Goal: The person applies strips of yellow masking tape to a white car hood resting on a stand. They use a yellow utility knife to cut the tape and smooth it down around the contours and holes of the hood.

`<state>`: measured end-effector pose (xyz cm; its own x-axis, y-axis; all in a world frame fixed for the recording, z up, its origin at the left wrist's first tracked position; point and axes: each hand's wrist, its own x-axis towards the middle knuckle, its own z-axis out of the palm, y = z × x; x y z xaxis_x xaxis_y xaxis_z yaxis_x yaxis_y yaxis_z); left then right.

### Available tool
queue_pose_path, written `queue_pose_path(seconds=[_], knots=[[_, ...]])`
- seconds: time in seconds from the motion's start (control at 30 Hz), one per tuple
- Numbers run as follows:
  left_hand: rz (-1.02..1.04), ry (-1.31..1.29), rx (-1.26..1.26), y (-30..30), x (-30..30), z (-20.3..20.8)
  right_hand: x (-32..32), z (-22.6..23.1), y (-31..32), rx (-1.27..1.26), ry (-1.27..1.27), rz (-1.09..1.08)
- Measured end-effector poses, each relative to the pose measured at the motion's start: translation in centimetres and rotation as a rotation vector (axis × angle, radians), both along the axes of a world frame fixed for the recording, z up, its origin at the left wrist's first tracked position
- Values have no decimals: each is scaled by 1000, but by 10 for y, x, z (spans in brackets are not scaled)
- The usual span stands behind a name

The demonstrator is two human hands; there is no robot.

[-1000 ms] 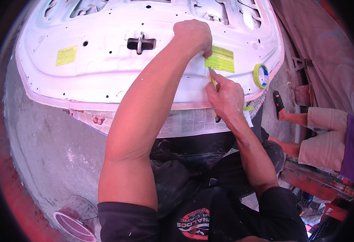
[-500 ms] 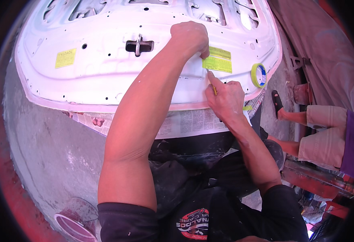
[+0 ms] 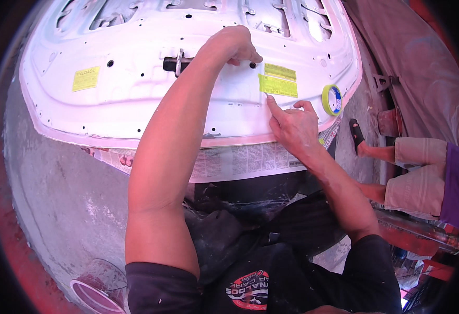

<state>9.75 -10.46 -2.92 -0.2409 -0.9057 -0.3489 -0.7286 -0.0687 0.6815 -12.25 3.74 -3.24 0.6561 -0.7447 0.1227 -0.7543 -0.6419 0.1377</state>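
A white-painted car panel (image 3: 151,102), likely a hood or trunk lid, lies in front of me with its inner side up. On its right part is a rectangle of yellow-green tape (image 3: 279,85) over a label. My left hand (image 3: 233,44) is just beyond and left of this tape, fingers closed; what they hold, if anything, is hidden. My right hand (image 3: 296,123) is at the tape's near edge, index finger stretched toward its lower left corner. A thin tip shows ahead of that finger; the rest of the slim tool is hidden under the hand.
A roll of yellow-green tape (image 3: 332,100) rests on the panel's right. Another taped label (image 3: 85,78) is at the left. A metal latch loop (image 3: 179,62) stands up mid-panel. Newspaper (image 3: 250,163) hangs below the near edge. A bucket (image 3: 98,288) is lower left; a person's legs (image 3: 415,175) are at right.
My left hand has come off the tape and moved left. My right hand has shifted slightly nearer me, and the yellow part seen under it before is now hidden.
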Motion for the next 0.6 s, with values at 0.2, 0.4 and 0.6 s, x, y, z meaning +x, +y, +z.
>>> queue_pose_path(seconds=[0.2, 0.4, 0.6], knots=[[60, -75, -19, 1, -6, -2, -5, 7, -4, 61, 58, 64], [57, -61, -37, 3, -5, -1, -10, 11, -8, 88, 53, 91], [5, -218, -153, 18, 13, 18, -25, 56, -42, 366, -32, -133]])
